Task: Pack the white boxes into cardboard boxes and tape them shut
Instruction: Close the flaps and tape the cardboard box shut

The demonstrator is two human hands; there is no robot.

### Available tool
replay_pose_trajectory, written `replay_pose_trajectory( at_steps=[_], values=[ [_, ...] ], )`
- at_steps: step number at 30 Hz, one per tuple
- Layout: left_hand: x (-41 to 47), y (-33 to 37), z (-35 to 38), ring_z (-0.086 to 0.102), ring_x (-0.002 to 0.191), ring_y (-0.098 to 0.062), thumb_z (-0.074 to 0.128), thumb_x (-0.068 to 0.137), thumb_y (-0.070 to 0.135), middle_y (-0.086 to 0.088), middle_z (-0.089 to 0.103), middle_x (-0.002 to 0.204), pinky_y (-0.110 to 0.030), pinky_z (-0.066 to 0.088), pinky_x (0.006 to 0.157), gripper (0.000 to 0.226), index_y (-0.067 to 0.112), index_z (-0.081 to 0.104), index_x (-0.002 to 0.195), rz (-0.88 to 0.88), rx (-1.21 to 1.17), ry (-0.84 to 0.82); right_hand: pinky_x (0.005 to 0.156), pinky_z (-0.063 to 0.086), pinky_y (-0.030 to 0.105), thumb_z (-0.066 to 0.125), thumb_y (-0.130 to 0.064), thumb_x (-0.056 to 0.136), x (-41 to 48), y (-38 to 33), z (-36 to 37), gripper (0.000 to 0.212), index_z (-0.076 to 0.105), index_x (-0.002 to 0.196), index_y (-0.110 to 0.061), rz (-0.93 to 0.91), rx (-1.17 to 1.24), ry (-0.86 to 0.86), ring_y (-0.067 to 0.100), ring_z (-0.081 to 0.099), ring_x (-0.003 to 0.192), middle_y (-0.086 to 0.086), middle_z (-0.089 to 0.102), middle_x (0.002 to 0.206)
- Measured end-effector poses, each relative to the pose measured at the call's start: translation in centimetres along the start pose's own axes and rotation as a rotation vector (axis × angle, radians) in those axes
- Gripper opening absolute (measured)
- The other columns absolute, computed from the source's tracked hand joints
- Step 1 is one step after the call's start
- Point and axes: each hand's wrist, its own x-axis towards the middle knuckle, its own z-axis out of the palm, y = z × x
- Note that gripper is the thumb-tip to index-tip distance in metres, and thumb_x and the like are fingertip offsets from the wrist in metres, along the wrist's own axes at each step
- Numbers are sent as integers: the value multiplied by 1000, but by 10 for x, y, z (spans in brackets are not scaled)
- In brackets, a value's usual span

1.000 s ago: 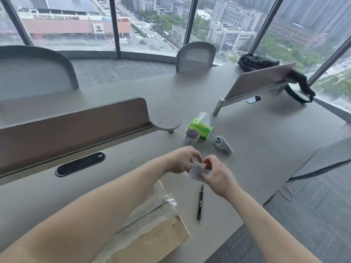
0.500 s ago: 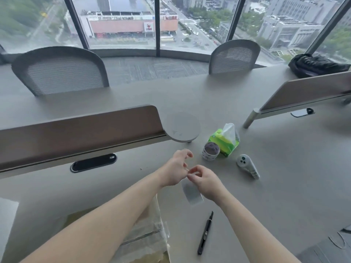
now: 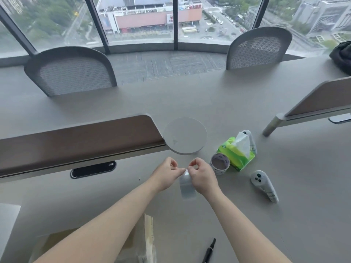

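Note:
A short strip of clear tape [image 3: 187, 186] hangs above the grey table, pinched at its top edge by both hands. My left hand [image 3: 166, 174] holds the strip's left corner and my right hand [image 3: 202, 176] its right corner, fingers curled. A roll of tape [image 3: 219, 163] stands on the table just right of my right hand. A taped cardboard box [image 3: 144, 242] lies at the bottom under my left forearm, mostly hidden. No white box can be made out.
A green tissue pack [image 3: 236, 152], two white controllers [image 3: 264, 185] [image 3: 250, 139] and a black pen [image 3: 209, 251] lie to the right. A brown divider [image 3: 76, 139] with a round end cap [image 3: 185, 135] crosses the table ahead. Two chairs [image 3: 70, 71] stand beyond.
The view has swung left and up. My hands have drawn the tape strip out so it hangs down between them; the cardboard box has slid toward the bottom edge of view.

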Motion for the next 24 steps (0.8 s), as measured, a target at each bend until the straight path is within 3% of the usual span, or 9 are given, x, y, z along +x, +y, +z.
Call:
replay_pose_trajectory(
  at_steps=[3,7,11,15,18,22,24],
  values=[
    [18,5,2,64,83,-24,72,85,43,-6,68,92,-42,52,82,36,18,49,93,-49,-33,74,59,36,33,55,-20,93,21,-1,1,8,55,86,-19,-15,-10,38,15,48,62,-7,54,67],
    [37,17,5,61,79,-22,69,86,45,-5,68,91,-33,47,70,36,18,46,89,-115,-6,165,61,36,34,51,-22,96,43,-2,5,7,55,91,-19,-18,-28,103,20,51,69,-7,53,70],
    [56,21,9,65,87,-26,70,85,41,-7,67,90,-36,50,76,35,18,44,83,-171,-64,221,64,39,34,49,-24,97,60,-4,12,9,56,96,-18,-14,-80,144,25,56,79,-4,60,79],
    [67,21,16,52,67,-21,71,81,29,-7,58,74,-29,40,62,29,16,47,73,-216,-144,261,67,44,36,49,-23,96,70,-3,19,12,58,95,-17,17,-138,178,29,60,84,4,68,88],
    [72,19,20,56,68,-21,73,76,31,-4,61,75,-27,40,60,27,10,56,81,-244,-192,280,65,44,35,48,-23,96,75,0,23,13,58,92,-16,39,-161,194,30,60,83,6,68,88],
    [74,17,25,52,61,-16,72,79,28,0,57,70,-25,35,52,26,9,54,80,-266,-226,321,65,44,35,48,-23,95,79,2,25,14,60,93,-14,66,-168,209,30,59,84,7,68,90],
    [76,16,28,58,67,-14,73,77,31,0,64,79,-25,36,53,34,3,61,91,-265,-245,325,64,42,35,48,-23,95,80,2,26,15,60,94,-14,77,-179,212,31,60,85,8,68,92]
  ],
)
